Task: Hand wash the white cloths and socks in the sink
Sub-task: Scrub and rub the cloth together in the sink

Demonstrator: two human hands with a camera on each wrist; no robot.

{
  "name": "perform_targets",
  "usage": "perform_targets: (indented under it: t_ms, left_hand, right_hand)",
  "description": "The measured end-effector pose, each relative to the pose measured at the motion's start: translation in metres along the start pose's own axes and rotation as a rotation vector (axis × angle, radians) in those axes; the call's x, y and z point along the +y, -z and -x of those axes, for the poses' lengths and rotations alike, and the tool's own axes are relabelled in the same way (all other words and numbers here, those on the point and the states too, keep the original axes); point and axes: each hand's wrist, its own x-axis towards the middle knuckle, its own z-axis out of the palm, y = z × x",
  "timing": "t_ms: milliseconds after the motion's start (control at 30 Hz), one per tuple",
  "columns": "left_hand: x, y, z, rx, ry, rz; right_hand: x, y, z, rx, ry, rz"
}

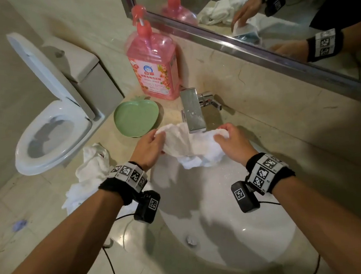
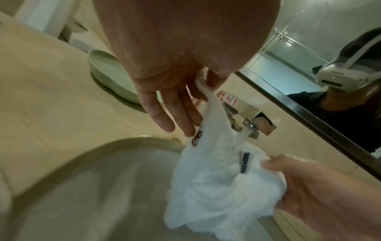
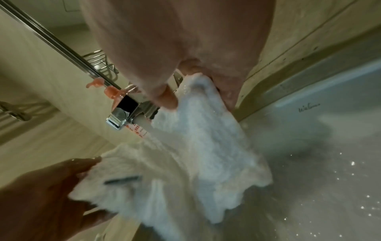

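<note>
A wet white cloth (image 1: 189, 146) (image 2: 216, 176) (image 3: 195, 146) is stretched between both hands under the chrome tap (image 1: 192, 110), over the back of the white sink (image 1: 227, 231). My left hand (image 1: 152, 146) pinches its left end between thumb and forefinger, the other fingers (image 2: 175, 114) lying straight. My right hand (image 1: 230, 141) grips the bunched right end. Water runs from the spout (image 3: 123, 117) onto the cloth. A pile of white cloths and socks (image 1: 89, 175) lies on the counter left of the sink.
A pink detergent pump bottle (image 1: 153, 65) and a green apple-shaped dish (image 1: 136, 117) stand on the counter behind the left hand. A toilet (image 1: 50, 130) with raised lid is at the left. A mirror (image 1: 273, 8) runs along the back wall.
</note>
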Motion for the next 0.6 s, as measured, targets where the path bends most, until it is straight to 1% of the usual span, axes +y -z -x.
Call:
perform_targets:
  t_ms: [100, 133, 267, 400, 500, 600]
  left_hand:
    - [-0.003, 0.013, 0.005, 0.059, -0.056, -0.121]
    - [-0.006, 0.016, 0.006, 0.083, -0.075, -0.158]
    - [-0.015, 0.024, 0.007, 0.138, -0.095, -0.217]
    - [-0.019, 0.031, 0.005, 0.137, -0.095, -0.26]
    - [-0.019, 0.03, 0.006, 0.072, -0.031, -0.173]
    - [-0.017, 0.024, 0.014, 0.026, 0.032, -0.045]
  right_hand:
    - [0.002, 0.002, 0.002, -0.026, 0.021, 0.123]
    - [0.004, 0.001, 0.003, -0.027, 0.025, 0.129]
    - [0.011, 0.0, 0.004, 0.021, -0.045, 0.027]
    - [0.013, -0.001, -0.004, -0.002, -0.119, -0.095]
    - [0.01, -0.009, -0.009, -0.027, -0.085, -0.133]
    - [0.001, -0.023, -0.012, -0.127, -0.033, -0.138]
